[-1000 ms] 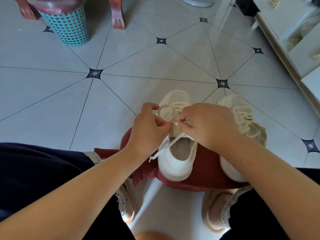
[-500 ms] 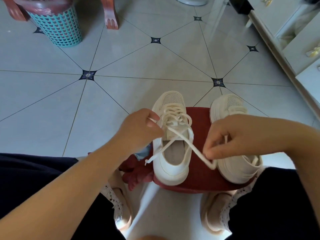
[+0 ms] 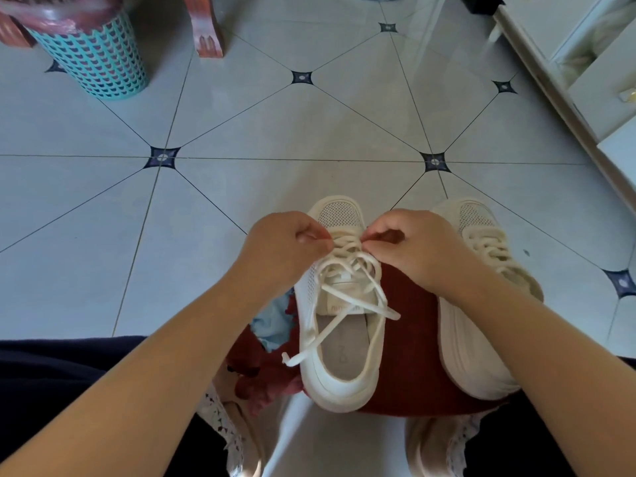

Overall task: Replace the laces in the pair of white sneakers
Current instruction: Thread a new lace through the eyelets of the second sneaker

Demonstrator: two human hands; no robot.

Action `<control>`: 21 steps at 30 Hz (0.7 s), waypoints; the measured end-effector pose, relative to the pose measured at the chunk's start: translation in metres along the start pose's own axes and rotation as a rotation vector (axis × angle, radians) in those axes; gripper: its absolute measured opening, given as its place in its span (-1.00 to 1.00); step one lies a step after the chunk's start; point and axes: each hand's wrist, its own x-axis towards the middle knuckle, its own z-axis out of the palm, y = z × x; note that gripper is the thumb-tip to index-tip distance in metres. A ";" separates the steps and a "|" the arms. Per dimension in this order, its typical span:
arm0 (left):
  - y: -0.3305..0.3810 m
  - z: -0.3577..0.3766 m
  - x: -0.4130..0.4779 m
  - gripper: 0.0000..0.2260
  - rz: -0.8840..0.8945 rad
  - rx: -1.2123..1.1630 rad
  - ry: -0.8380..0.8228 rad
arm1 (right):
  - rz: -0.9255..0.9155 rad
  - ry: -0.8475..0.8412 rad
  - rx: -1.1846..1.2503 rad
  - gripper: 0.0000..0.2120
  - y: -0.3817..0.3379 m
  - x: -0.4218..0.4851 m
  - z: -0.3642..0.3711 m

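Two white sneakers stand side by side, toes pointing away from me, on a dark red stool (image 3: 418,352). The left sneaker (image 3: 339,356) carries a white lace (image 3: 347,270) threaded through its eyelets, with both loose ends trailing back over the opening. My left hand (image 3: 287,246) and my right hand (image 3: 409,247) each pinch a strand of that lace near the toe end of the lacing. The right sneaker (image 3: 478,228) is laced and partly hidden under my right forearm.
A teal mesh bin (image 3: 93,58) stands at the far left beside a red wooden furniture leg (image 3: 206,29). White cabinets (image 3: 585,63) line the right side. A pale blue cloth (image 3: 275,321) peeks out left of the stool. My knees and shoes flank it on the tiled floor.
My right hand let go of the long lace end it had pulled out to the right and moved forward. Both hands now pinch the lace near the toe.
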 end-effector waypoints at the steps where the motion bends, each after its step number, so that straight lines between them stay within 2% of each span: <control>1: 0.000 0.000 0.000 -0.87 -0.011 0.007 -0.010 | 0.018 -0.003 0.032 -0.93 0.001 0.001 0.002; 5: 0.001 0.001 0.001 -0.88 -0.070 -0.052 -0.050 | 0.188 -0.126 0.499 -0.84 -0.002 0.003 0.003; 6: 0.001 0.002 0.002 -0.87 -0.072 -0.053 -0.044 | 0.184 -0.128 0.506 -0.83 -0.003 0.003 0.003; 10: -0.005 0.007 0.001 -0.81 -0.060 -0.059 -0.007 | 0.032 -0.070 0.146 -0.89 -0.007 0.006 0.003; 13: -0.006 0.006 -0.002 -0.78 -0.044 -0.023 -0.023 | -0.051 -0.080 -0.018 -0.93 -0.009 0.007 0.004; 17: -0.003 0.002 0.001 -0.81 0.122 0.319 -0.074 | -0.122 -0.089 -0.119 -0.85 -0.008 0.006 0.005; 21: -0.009 -0.001 0.001 -0.79 0.224 0.500 -0.064 | -0.160 -0.072 -0.237 -0.87 -0.003 0.001 0.003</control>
